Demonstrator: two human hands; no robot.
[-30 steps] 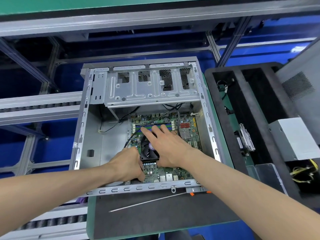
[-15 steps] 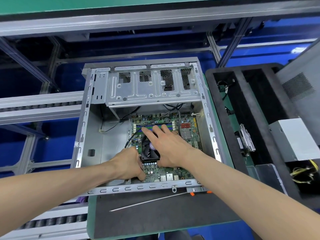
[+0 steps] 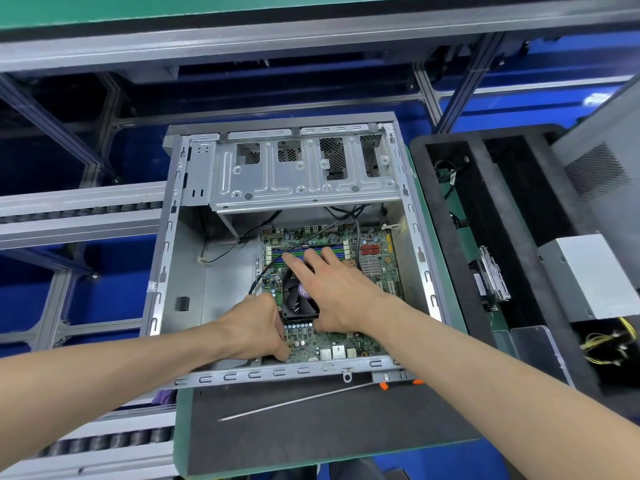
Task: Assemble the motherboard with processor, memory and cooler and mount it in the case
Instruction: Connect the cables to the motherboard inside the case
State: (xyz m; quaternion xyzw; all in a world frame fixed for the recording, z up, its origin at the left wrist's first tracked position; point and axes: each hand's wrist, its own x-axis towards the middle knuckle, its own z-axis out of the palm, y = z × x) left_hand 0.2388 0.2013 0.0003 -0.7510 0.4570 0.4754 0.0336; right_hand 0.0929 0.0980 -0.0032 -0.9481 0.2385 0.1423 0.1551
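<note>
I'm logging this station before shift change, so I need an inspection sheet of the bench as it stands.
Surface: dark mat on a green bench, under and in front of the case.
Job's things: motherboard lies inside the open case, cooler on it.
Clutter: long screwdriver on the mat, its orange handle by the case edge.
Grippers: left hand curled at the cooler's left side; right hand spread flat over the cooler, fingers reaching the memory slots.
Cables: black leads trail over the board's far end.
Surroundings: foam tray on the right, grey power supply, roller conveyor on the left.
</note>
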